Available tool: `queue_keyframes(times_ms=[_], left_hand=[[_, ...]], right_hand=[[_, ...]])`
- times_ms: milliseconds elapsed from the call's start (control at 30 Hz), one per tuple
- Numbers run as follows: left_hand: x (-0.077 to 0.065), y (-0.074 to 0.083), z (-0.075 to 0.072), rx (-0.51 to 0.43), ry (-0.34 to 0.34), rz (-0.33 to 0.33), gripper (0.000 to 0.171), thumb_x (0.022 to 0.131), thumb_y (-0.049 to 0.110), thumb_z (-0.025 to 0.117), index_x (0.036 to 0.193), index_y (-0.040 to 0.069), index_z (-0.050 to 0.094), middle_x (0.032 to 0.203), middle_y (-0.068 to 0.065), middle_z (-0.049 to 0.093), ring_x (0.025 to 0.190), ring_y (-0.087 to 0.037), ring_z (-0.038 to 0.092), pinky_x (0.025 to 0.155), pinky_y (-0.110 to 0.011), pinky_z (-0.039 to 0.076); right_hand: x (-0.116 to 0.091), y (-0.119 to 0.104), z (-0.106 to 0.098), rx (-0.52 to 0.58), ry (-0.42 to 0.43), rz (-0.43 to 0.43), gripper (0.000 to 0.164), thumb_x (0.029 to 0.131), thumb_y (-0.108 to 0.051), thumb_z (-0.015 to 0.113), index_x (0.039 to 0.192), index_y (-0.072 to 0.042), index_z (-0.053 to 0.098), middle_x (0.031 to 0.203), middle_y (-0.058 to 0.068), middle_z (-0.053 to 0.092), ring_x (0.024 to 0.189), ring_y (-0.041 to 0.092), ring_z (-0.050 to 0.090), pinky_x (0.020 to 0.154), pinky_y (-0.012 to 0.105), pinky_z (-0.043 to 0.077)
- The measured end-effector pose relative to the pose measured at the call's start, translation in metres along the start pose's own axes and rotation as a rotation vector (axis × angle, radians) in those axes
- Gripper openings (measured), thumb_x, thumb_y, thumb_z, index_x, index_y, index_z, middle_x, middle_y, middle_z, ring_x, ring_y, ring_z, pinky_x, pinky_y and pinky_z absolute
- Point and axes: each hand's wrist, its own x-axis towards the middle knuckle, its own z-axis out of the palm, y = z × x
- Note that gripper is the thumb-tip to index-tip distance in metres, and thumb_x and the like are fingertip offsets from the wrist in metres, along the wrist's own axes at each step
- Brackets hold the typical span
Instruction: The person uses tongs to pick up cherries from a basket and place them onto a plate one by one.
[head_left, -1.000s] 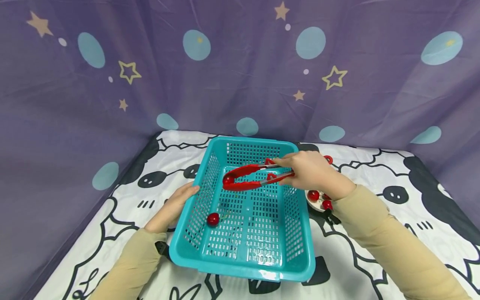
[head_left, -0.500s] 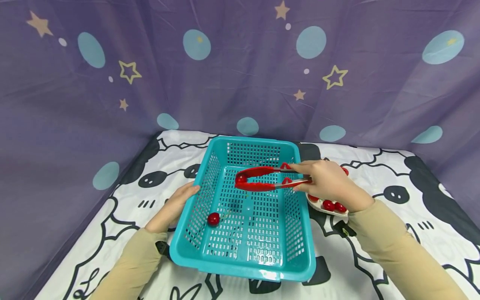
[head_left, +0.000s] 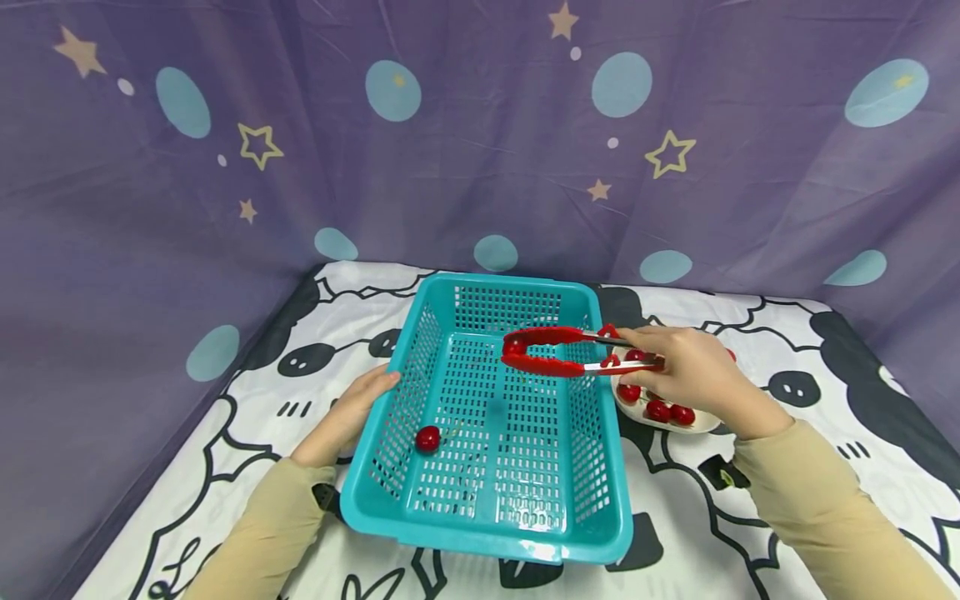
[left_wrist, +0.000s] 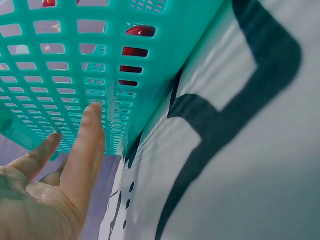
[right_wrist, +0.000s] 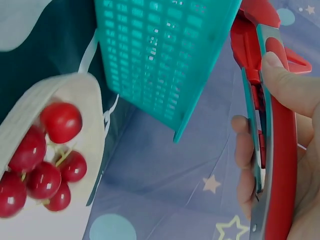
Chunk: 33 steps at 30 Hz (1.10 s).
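Note:
My right hand (head_left: 686, 367) grips red-and-silver tongs (head_left: 551, 367) over the right half of a turquoise plastic basket (head_left: 491, 546). Between the tong tips is a red cherry (head_left: 515, 344), held above the basket floor. Another cherry (head_left: 428, 439) lies on the floor near the basket's left wall. My left hand (head_left: 352, 412) rests at the basket's left side. In the left wrist view its fingers (left_wrist: 87, 150) are fairly straight along the perforated wall. From the right wrist view, thumb and fingers wrap the tong handles (right_wrist: 282, 165); the tips are out of sight there.
Right of the basket stands a white dish (head_left: 701, 422) holding several cherries (right_wrist: 45, 180), partly hidden by my right hand. A black-and-white patterned cloth (head_left: 795, 450) covers the table. Behind hangs a purple curtain (head_left: 480, 192) with stars and ovals.
My right hand has moved right, carrying the tongs and cherry from the basket's left part towards its right wall. More of the dish shows. The left hand and basket stay put.

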Motion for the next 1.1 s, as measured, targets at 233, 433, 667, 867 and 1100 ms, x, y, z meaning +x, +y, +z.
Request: queue_keyframes(times_ms=[233, 433, 667, 867, 1100], left_hand=[[-0.001, 0.0, -0.001, -0.003, -0.009, 0.01, 0.062, 0.099, 0.036, 0.036, 0.146, 0.0, 0.018, 0.135, -0.036, 0.038, 0.11, -0.035, 0.057, 0.087, -0.047, 0.053], [-0.001, 0.001, -0.001, -0.002, -0.006, 0.007, 0.063, 0.099, 0.036, 0.036, 0.147, 0.0, 0.016, 0.135, -0.035, 0.037, 0.111, -0.036, 0.056, 0.088, -0.048, 0.053], [-0.001, 0.001, -0.001, -0.014, -0.003, 0.003, 0.062, 0.099, 0.036, 0.037, 0.147, 0.001, 0.017, 0.135, -0.035, 0.038, 0.109, -0.033, 0.057, 0.088, -0.047, 0.053], [-0.001, 0.001, -0.001, -0.017, -0.008, 0.008, 0.063, 0.099, 0.036, 0.037, 0.146, 0.0, 0.017, 0.134, -0.036, 0.038, 0.107, -0.031, 0.058, 0.087, -0.047, 0.053], [-0.001, 0.0, -0.001, -0.031, -0.024, 0.016, 0.061, 0.099, 0.035, 0.036, 0.146, 0.0, 0.019, 0.134, -0.036, 0.039, 0.11, -0.034, 0.057, 0.088, -0.048, 0.053]], right_hand=[[-0.013, 0.013, -0.009, 0.011, 0.052, 0.012, 0.054, 0.069, -0.016, 0.08, 0.12, -0.006, 0.063, 0.109, 0.016, 0.068, 0.062, 0.008, 0.054, 0.047, 0.019, 0.038], [-0.023, 0.025, -0.015, -0.017, 0.097, 0.016, 0.055, 0.066, -0.016, 0.082, 0.117, -0.006, 0.065, 0.097, 0.012, 0.07, 0.059, 0.005, 0.047, 0.044, 0.018, 0.035], [-0.036, 0.037, -0.021, -0.05, 0.108, 0.064, 0.057, 0.065, -0.017, 0.083, 0.117, -0.003, 0.064, 0.084, 0.007, 0.069, 0.056, 0.004, 0.042, 0.044, 0.018, 0.033], [-0.049, 0.049, -0.022, -0.081, 0.126, 0.099, 0.059, 0.062, -0.02, 0.084, 0.116, -0.003, 0.065, 0.079, 0.004, 0.066, 0.055, 0.003, 0.038, 0.042, 0.019, 0.03], [-0.064, 0.067, -0.024, -0.102, 0.126, 0.147, 0.06, 0.061, -0.022, 0.084, 0.116, -0.003, 0.065, 0.069, -0.002, 0.06, 0.054, 0.0, 0.035, 0.043, 0.019, 0.028]])
